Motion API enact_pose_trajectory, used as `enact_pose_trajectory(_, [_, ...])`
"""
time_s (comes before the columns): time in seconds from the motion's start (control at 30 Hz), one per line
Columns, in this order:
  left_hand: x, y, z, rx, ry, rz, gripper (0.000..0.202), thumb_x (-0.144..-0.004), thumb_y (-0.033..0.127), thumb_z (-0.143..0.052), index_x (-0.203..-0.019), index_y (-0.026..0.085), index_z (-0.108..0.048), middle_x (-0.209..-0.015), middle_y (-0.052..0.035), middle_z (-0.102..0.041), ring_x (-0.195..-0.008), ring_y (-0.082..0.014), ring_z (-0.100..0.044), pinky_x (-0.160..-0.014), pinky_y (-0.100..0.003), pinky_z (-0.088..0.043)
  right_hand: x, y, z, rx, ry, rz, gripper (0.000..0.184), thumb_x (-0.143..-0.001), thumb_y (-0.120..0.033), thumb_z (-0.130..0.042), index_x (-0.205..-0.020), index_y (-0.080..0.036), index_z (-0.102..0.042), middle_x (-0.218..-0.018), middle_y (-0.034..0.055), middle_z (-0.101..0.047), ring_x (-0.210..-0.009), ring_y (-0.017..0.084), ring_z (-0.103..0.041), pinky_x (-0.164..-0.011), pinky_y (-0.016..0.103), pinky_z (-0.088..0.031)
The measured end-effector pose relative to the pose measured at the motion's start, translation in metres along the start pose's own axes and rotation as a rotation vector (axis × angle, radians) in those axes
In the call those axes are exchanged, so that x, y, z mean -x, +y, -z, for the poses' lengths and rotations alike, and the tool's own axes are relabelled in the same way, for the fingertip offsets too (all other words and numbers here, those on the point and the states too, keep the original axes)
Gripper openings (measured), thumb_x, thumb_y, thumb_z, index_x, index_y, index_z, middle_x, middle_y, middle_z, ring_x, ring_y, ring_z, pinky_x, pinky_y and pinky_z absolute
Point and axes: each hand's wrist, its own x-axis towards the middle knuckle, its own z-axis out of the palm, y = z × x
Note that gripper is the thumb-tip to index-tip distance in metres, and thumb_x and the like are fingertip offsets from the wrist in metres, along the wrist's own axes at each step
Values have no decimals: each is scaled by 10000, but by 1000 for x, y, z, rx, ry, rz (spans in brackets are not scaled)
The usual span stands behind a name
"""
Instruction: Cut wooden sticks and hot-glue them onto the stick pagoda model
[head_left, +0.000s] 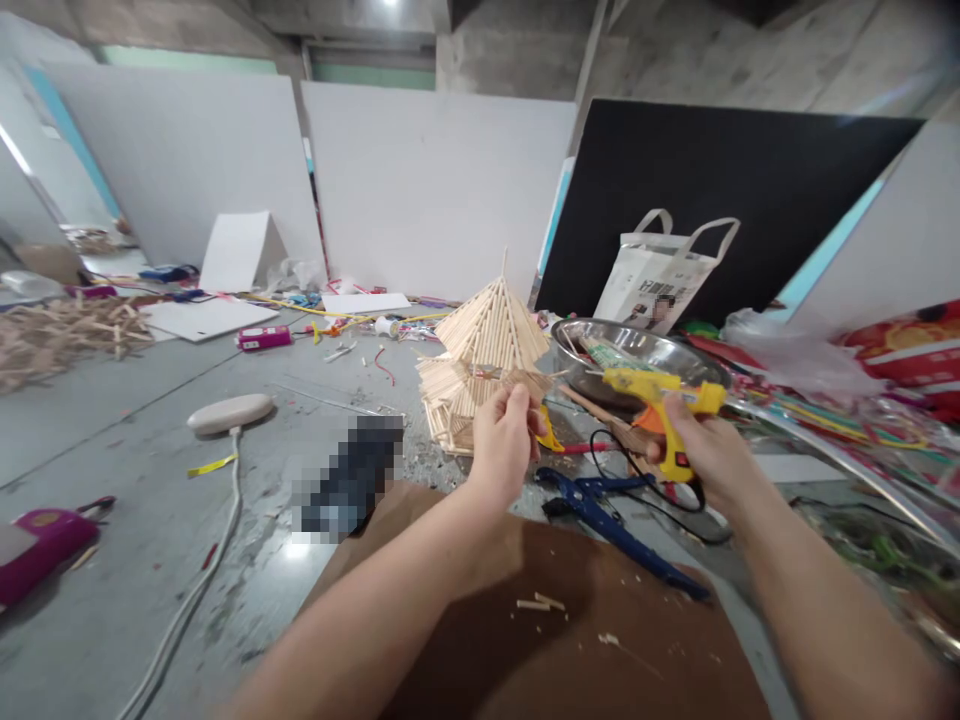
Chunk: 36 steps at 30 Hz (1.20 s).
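Note:
A small tiered model pavilion [495,325] built of thin wooden sticks stands in front of me, its pointed roof upright. My left hand [506,430] is at its lower tier on the right, fingers pinched together; what they hold, if anything, is hidden. Whether the fingertips touch the model I cannot tell. In my right hand [694,445] is a yellow hot glue gun [660,392], its nozzle pointing left towards the model, a gap to the right of my left hand. A black cord loops below the glue gun. Blue-handled pliers [611,525] lie beneath both hands.
A metal bowl [566,345] with materials stands behind the glue gun. A white power strip [231,412] with a cord lies left, near a pixelated dark object [352,475]. Loose sticks [67,335] are piled far left. A white bag [652,275] leans on a black board.

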Motion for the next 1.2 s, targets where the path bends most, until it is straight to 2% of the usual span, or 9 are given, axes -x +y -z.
enact_pose_trajectory(0.1, [7,-7,10,-251,-100,-152,238,-763,357,-408,-626,178,-485,-479,22,-475,-317,-48,-350,-331,-177,-238,-11,29,19,42,37,-57,299,-635,-520,-548,-554,-236,-502,-398,38,-493,-319,149,-444,-332,280,-324])
enact_pose_trajectory(0.2, [16,-16,25,-675,-249,-285,191,-737,296,-461,-613,179,-549,-556,-18,-551,-449,-87,-456,-426,-196,-305,-19,50,33,60,76,-118,304,-647,-518,-534,-525,-240,-518,-428,52,-499,-334,150,-446,-369,306,-356])
enact_pose_trajectory(0.3, [30,-21,36,-1137,-632,-289,150,-696,273,-508,-595,188,-579,-589,-34,-590,-531,-136,-514,-473,-226,-330,-23,63,43,-5,66,-139,265,-641,-473,-571,-531,-234,-540,-500,61,-531,-371,129,-463,-394,292,-373])
enact_pose_trajectory(0.37, [39,-23,39,-1340,-832,-274,137,-672,317,-540,-653,194,-598,-673,-44,-617,-607,-170,-551,-496,-238,-356,-25,70,47,-67,43,-143,236,-634,-444,-594,-558,-225,-554,-524,57,-549,-391,116,-476,-396,267,-379])
enact_pose_trajectory(0.5, [53,-28,38,-1544,-1087,-287,243,-670,403,-541,-763,185,-599,-804,-62,-624,-714,-209,-583,-548,-265,-418,-34,83,52,-108,151,-197,253,-609,-428,-622,-607,-190,-535,-468,21,-538,-353,105,-468,-341,224,-378])
enact_pose_trajectory(0.6, [58,-32,36,-1629,-1136,-270,245,-675,381,-543,-798,175,-592,-844,-70,-624,-735,-224,-593,-561,-288,-448,-40,91,54,-132,195,-190,264,-619,-419,-615,-652,-178,-512,-442,-13,-519,-322,94,-449,-311,208,-376])
enact_pose_trajectory(0.73, [62,-36,35,-1624,-1173,-271,211,-707,342,-511,-801,172,-593,-869,-77,-627,-758,-225,-599,-591,-300,-469,-41,94,54,-185,192,-167,279,-617,-422,-614,-654,-171,-497,-427,-27,-505,-315,91,-449,-296,198,-375])
enact_pose_trajectory(1.0, [63,-38,37,-1639,-1093,-230,273,-684,291,-515,-920,161,-560,-915,-111,-618,-753,-252,-606,-577,-348,-489,-39,90,49,-242,150,-143,297,-583,-417,-646,-641,-161,-505,-429,-27,-516,-313,91,-449,-274,198,-381])
enact_pose_trajectory(1.2, [62,-35,34,-1684,-1129,-138,180,-693,283,-522,-788,156,-608,-880,-107,-633,-780,-262,-606,-597,-344,-492,-41,91,49,-252,152,-139,300,-588,-416,-645,-653,-159,-504,-428,-27,-513,-312,98,-459,-271,203,-385])
